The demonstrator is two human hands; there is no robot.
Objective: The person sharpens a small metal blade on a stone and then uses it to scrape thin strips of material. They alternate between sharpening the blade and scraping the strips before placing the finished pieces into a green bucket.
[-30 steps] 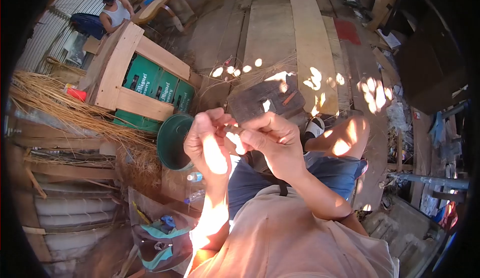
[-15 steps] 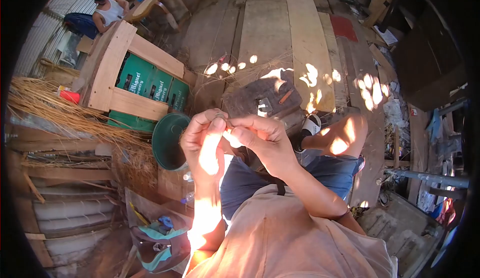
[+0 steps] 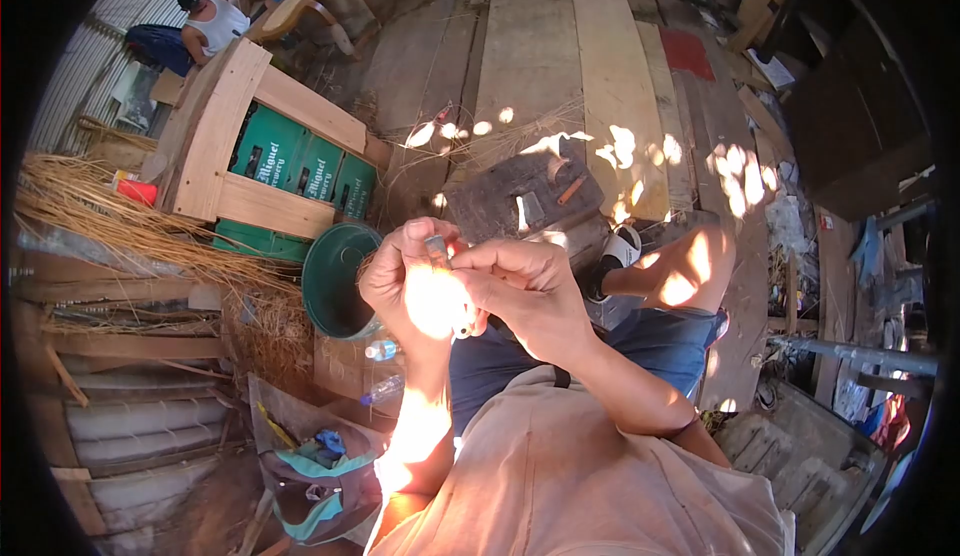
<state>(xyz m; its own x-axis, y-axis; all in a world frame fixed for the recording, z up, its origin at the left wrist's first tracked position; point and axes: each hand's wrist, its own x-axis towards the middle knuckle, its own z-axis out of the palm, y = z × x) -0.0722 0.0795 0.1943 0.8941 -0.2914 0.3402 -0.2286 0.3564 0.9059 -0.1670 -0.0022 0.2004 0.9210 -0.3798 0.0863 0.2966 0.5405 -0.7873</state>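
Observation:
My left hand [image 3: 415,281] is raised at the centre, fingers curled, with a small greyish piece [image 3: 436,247] between its fingertips; sunlight washes out much of the palm. My right hand [image 3: 525,291] meets it from the right, its fingers bent and pinched against the left fingers; what they hold is too small to name. Beyond the hands lies a dark wooden block [image 3: 500,194] with a metal piece [image 3: 530,208] and an orange-brown stick [image 3: 571,191] on it. Just left of my left hand stands a green bucket [image 3: 335,281].
Green crates [image 3: 265,151] in a wooden frame [image 3: 275,206] stand at the left, near long straw strips [image 3: 120,211]. Another person [image 3: 215,24] sits at the upper left by a wooden chair [image 3: 290,6]. Plastic bottles [image 3: 382,350] and an open bag [image 3: 320,486] lie lower left.
My left hand has turned, so the greyish piece now shows at its fingertips. My right hand has shifted slightly down and right. The other person has raised an arm.

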